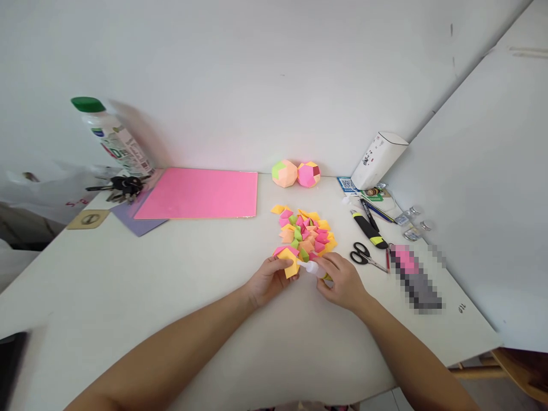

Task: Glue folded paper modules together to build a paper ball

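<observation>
My left hand [268, 281] is closed around a piece of folded paper [290, 265], yellow in front with pink along its top edge. In my right hand [341, 282] is a glue bottle [315, 268], tipped sideways. Its thin white nozzle points left and meets the yellow paper or comes very close; I cannot tell which. Most of the bottle's body is hidden by my fingers. Just beyond both hands lies a loose pile of folded paper pieces [307, 231] in pink, yellow, peach and green.
Two folded paper balls [285, 173] stand against the wall. Left of them are a pink sheet stack [201, 194], a bunch of keys [124, 187] and a green-capped bottle [115, 137]. Scissors [362, 253], a utility knife [369, 229] and a white container [379, 160] lie or stand at the right.
</observation>
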The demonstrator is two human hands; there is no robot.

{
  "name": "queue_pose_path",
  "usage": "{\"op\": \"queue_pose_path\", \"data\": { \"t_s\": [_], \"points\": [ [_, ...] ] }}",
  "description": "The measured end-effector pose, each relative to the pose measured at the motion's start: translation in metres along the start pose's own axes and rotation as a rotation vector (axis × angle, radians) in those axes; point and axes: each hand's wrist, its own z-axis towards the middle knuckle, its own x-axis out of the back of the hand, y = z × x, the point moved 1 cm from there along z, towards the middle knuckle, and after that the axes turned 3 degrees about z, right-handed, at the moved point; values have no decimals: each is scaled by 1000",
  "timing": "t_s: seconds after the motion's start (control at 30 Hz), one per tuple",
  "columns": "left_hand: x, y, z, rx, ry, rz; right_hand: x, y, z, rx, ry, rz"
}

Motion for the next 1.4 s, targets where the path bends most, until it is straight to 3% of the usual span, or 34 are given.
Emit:
{"op": "queue_pose_path", "data": {
  "t_s": [0.3,0.7,1.4],
  "points": [
    [-3,1,0,2,14,16,1,-2,0,-23,-28,-13],
    [-3,2,-1,17,25,-4,3,0,1,-7,57,16],
    [-2,1,0,15,24,-38,3,0,2,36,17,60]
  ]
}}
